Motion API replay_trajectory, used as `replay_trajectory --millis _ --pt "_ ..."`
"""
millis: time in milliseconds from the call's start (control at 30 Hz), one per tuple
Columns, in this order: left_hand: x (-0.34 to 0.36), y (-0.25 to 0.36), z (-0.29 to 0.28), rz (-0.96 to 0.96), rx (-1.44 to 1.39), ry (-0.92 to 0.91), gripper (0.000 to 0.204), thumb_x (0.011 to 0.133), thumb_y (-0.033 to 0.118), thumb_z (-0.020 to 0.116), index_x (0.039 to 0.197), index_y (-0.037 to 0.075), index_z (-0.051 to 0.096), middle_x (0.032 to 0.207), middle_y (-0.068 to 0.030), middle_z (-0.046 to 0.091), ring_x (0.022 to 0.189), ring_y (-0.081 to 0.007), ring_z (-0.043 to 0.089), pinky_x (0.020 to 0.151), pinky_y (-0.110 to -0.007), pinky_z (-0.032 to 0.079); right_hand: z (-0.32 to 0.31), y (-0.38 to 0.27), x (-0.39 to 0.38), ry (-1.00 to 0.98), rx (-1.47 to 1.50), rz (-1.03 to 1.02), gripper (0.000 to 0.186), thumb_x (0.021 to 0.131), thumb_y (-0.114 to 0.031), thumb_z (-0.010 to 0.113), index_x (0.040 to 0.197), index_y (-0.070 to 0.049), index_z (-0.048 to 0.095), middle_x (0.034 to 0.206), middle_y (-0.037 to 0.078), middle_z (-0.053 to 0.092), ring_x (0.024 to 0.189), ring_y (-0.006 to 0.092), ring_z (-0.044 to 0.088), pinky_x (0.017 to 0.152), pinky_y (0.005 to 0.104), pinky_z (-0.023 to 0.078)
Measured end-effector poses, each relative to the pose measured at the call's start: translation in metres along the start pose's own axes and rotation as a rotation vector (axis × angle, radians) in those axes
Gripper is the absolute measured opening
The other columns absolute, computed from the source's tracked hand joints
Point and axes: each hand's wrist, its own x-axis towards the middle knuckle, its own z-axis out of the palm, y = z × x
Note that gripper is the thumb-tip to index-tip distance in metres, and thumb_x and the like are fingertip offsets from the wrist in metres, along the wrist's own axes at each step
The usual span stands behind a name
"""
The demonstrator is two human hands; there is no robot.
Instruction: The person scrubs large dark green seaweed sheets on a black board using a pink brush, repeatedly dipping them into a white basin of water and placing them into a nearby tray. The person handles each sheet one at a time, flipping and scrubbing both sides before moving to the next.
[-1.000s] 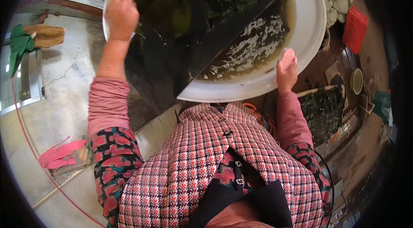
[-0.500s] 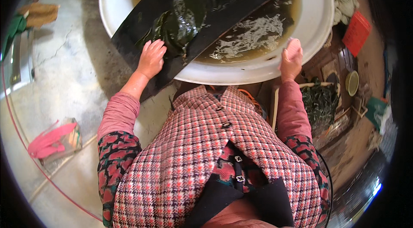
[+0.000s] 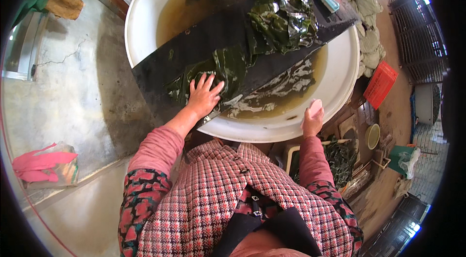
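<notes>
A black board [image 3: 160, 70] lies slantwise across the top of a large white tub [image 3: 136, 29] holding brownish water. Wet dark-green kelp [image 3: 230, 65] is spread on the board's near left part, and my left hand [image 3: 203, 97] rests on it, fingers spread, palm down. A second heap of kelp [image 3: 284, 22] sits farther up the board, beside a small light-blue item [image 3: 328, 0]. At the tub's near right rim, my right hand [image 3: 313, 120] grips a small pale pink object [image 3: 315, 107] whose kind I cannot make out.
Right of the tub are greyish sacks [image 3: 366, 24], a red flat packet [image 3: 380, 85] and a round yellowish bowl [image 3: 373, 136]. A crate of dark kelp [image 3: 337, 162] stands beside my right forearm. Pink gloves [image 3: 36, 165] lie at the lower left.
The view has shifted, showing more of the tub and board. My left hand has moved from the kelp's lower edge onto it, fingers wider apart. My right hand still holds the pink object.
</notes>
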Motion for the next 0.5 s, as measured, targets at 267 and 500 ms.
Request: replay_trajectory --millis 267,500 --pt "-0.032 -0.048 -0.035 -0.122 0.022 0.092 0.037 0.078 0.016 0.068 0.114 0.007 0.061 0.128 -0.0171 0.053 0.129 -0.035 0.042 0.106 -0.055 0.031 -0.002 0.002 0.002 0.008 0.093 -0.027 0.073 0.078 -0.034 0.072 0.136 0.002 0.046 0.135 0.021 0.053 0.122 0.0344 0.054 0.102 0.0398 0.043" --pt "-0.047 -0.028 -0.015 0.023 0.026 0.105 0.055 0.077 0.027 0.074 0.129 0.022 0.057 0.149 -0.0088 0.037 0.138 -0.0347 0.031 0.105 -0.063 0.027 0.003 -0.152 -0.02 -0.237 0.472 -0.426 0.067 0.079 -0.021 0.076 0.136 -0.001 0.046 0.129 0.018 0.06 0.12 0.0257 0.057 0.102 0.0367 0.044"
